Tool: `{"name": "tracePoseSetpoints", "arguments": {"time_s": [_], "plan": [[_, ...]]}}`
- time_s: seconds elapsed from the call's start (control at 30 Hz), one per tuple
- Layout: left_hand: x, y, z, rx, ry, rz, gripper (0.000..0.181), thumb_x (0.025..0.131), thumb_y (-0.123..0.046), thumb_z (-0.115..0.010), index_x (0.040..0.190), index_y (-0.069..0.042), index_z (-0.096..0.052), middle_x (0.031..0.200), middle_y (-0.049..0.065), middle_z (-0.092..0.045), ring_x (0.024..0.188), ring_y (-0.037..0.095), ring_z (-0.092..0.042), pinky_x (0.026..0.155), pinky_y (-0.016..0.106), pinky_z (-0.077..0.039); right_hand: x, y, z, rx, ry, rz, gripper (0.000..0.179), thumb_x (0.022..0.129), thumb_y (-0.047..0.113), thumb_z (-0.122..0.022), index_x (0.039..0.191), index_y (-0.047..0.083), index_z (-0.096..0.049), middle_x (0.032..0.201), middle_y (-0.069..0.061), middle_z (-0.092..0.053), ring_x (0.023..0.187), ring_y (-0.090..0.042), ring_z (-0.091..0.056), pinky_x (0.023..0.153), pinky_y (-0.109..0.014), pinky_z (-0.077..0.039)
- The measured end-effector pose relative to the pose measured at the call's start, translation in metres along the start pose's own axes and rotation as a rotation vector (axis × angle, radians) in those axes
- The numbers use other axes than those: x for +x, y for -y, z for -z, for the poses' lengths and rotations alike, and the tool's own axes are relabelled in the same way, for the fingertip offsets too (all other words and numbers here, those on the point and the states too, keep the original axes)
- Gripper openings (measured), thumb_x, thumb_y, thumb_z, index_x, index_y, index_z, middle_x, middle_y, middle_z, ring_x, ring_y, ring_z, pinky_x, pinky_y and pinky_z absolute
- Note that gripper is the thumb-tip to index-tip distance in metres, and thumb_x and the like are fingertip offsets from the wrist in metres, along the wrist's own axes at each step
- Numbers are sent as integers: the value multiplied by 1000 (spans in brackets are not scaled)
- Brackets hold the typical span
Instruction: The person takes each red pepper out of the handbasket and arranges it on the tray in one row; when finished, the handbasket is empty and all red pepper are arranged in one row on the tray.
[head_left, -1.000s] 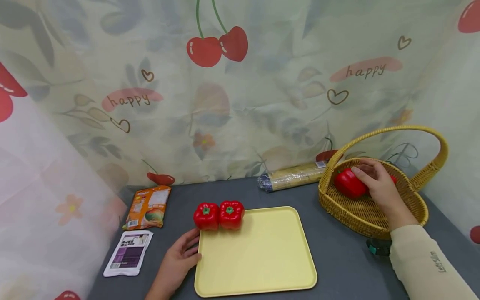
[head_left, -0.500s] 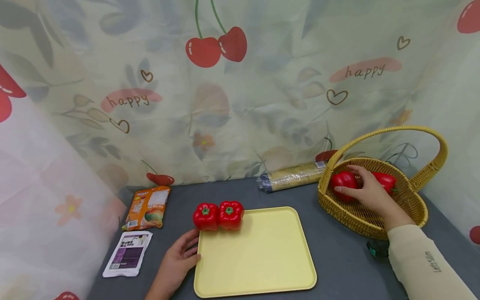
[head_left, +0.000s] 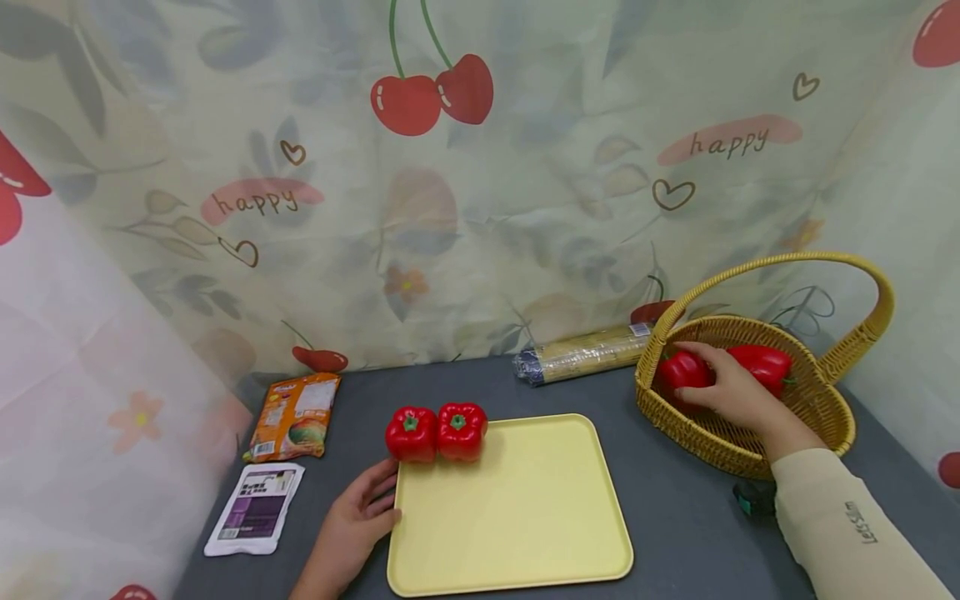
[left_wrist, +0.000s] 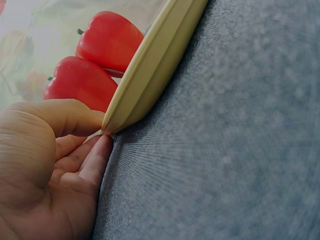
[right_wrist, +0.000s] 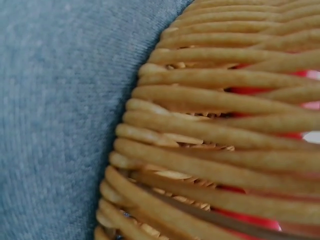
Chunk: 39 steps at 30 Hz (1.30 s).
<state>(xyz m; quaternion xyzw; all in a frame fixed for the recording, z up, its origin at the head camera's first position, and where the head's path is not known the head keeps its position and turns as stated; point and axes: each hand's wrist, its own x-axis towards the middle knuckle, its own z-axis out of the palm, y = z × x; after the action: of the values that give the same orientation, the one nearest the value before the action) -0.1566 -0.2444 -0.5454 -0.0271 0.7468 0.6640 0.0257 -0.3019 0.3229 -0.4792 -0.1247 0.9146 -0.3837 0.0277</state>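
Observation:
My left hand (head_left: 351,525) pinches the left edge of a pale yellow tray (head_left: 517,512); in the left wrist view its thumb and fingers meet at the tray's corner. Two red bell peppers (head_left: 411,435) with green stems stand side by side at the tray's far left corner. Inside a wicker basket (head_left: 693,442) on the right, my right hand (head_left: 735,396) grips another red bell pepper (head_left: 684,371) near the basket's left wall. One more red bell pepper (head_left: 763,367) lies behind that hand. The right wrist view shows mostly basket weave (right_wrist: 200,115), hiding the hand.
The basket's tall handle (head_left: 787,257) arches over it. A wrapped bundle of thin sticks (head_left: 588,352) lies by the back curtain. An orange packet (head_left: 296,417) and a white-and-purple packet (head_left: 255,510) lie at the left. A small dark object (head_left: 753,497) sits before the basket.
My right hand has shifted left and slightly toward me inside the basket with its pepper, bringing the other pepper there into fuller view. The left hand and tray stay in place.

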Motion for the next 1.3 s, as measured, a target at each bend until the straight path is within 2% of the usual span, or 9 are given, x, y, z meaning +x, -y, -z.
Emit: {"name": "tracePoseSetpoints", "arguments": {"time_s": [0.17,0.33,0.57,0.73,1.03,1.13,1.3], "plan": [[0,1,1,-2,0,-1,73,91,15,-74,159,4,-50,160,21,-51,143,38,-53,104,33,-56,-1,3,-1,51,-15,24,77,96,12,-80,157,-6,-37,150,-34,-42,126,-51,-50,95,-57,-55],[0,1,0,-4,-1,6,73,91,15,-73,159,3,-50,160,22,-52,142,38,-54,104,34,-56,-3,4,0,89,-37,11,74,97,13,-82,155,-3,-39,150,-33,-42,124,-52,-52,89,-50,-57],[-1,-2,-1,10,-9,11,72,91,15,-73,158,4,-50,159,22,-52,141,38,-55,103,34,-56,-4,6,1,36,-25,28,64,100,19,-78,155,2,-49,152,-32,-41,128,-51,-45,91,-56,-55],[-1,-3,-1,13,-11,13,72,91,15,-73,158,4,-50,159,23,-52,142,38,-55,104,35,-56,-2,6,-1,18,-36,8,66,98,28,-83,148,1,-49,145,-29,-50,124,-48,-52,90,-55,-57],[0,-1,0,4,-6,0,73,91,15,-73,158,4,-50,160,22,-52,142,38,-54,104,33,-56,-2,8,0,56,-41,-58,90,99,30,-83,161,-7,-29,149,-36,-44,127,-55,-52,94,-58,-58],[0,-1,0,2,-3,-4,73,90,15,-73,158,4,-50,160,22,-51,143,38,-54,104,33,-56,-3,10,1,39,-58,-54,92,100,33,-82,163,-9,-30,152,-37,-42,128,-55,-52,94,-59,-58],[0,1,0,2,-1,-3,73,90,15,-73,158,5,-50,160,22,-51,143,39,-54,104,34,-56,-7,14,2,83,-81,-53,93,100,36,-82,167,-2,-30,156,-34,-40,129,-53,-50,96,-62,-55]]}}
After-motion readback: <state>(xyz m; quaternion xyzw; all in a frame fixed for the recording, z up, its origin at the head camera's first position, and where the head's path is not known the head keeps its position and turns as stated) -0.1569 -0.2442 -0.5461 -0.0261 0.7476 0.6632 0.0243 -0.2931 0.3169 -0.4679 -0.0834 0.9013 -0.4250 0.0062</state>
